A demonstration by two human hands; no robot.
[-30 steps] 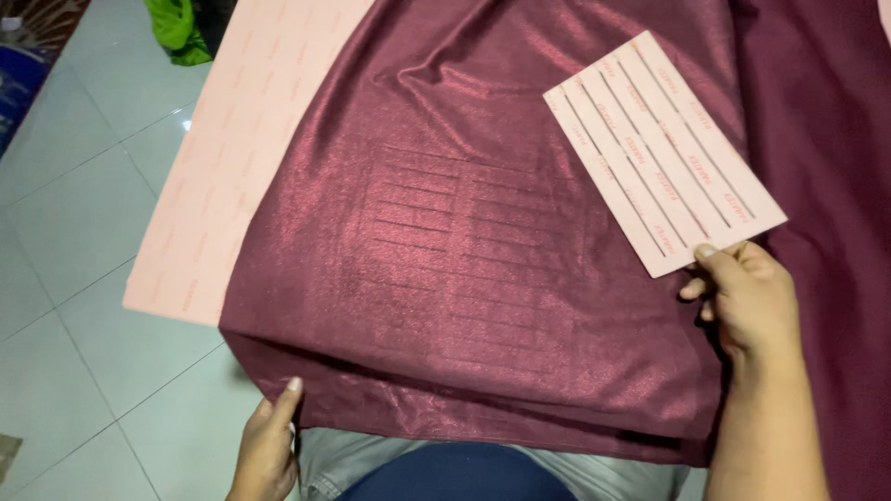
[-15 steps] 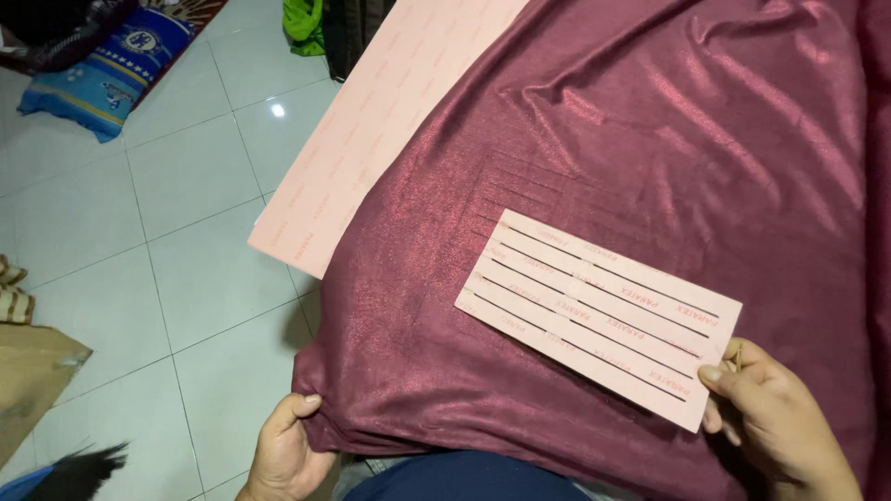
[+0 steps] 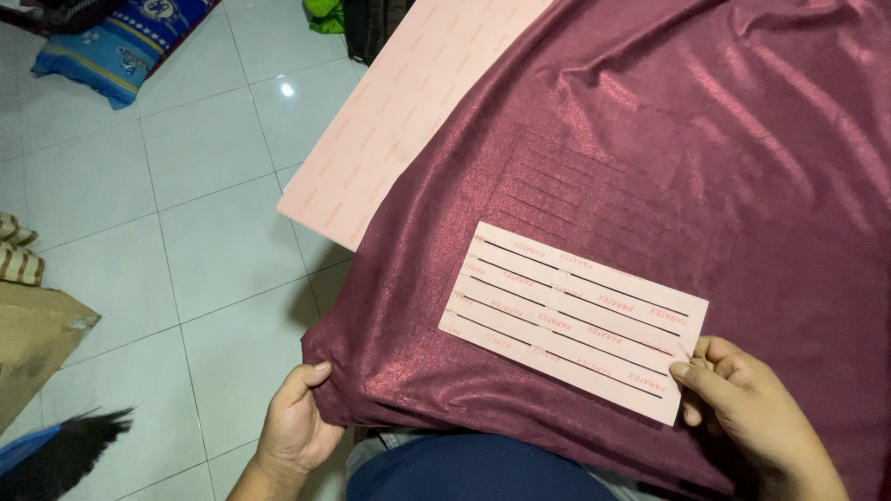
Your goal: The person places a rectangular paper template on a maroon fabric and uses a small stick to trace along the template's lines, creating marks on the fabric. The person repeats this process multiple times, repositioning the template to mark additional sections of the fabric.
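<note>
A shiny maroon fabric lies spread over my lap and the floor. My left hand grips its lower left edge, thumb on top. My right hand pinches the right end of a pale pink slotted card with several long dark slits. The card lies flat on the fabric. Just above it, the cloth shows a patch of pressed parallel lines.
A long pale pink sheet lies under the fabric's left side on the white tiled floor. A blue cushion is at the far left, brown cardboard at the left edge, and a green item at the top.
The slotted card has moved down and left across the fabric, with my right hand still holding it. The view has swung left, showing more floor. My left hand keeps its hold on the fabric edge.
</note>
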